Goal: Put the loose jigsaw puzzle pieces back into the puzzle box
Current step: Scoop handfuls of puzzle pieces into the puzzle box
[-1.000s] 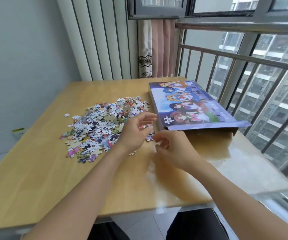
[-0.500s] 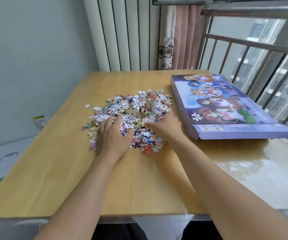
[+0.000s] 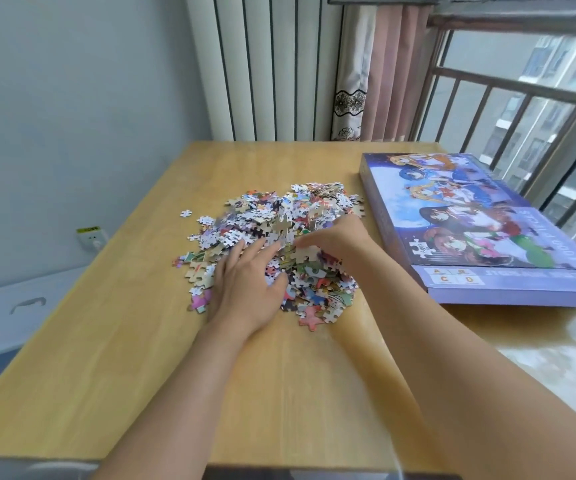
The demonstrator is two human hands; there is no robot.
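Both hands are in the heap now — left hand [image 3: 245, 282] flat on the puzzle pieces [image 3: 272, 233], fingers straight, right hand [image 3: 331, 237] curled over the top, pinching pieces. The puzzle box [image 3: 480, 230] lies closed just beside the heap on the bench [image 3: 141, 341].

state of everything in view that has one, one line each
puzzle box: lid on, flat on the table, right of the pile
puzzle pieces: loose heap on the table, none in the box
stray piece: apart, left of the heap
left hand: fingers spread, resting on the heap
right hand: fingers curled into the heap
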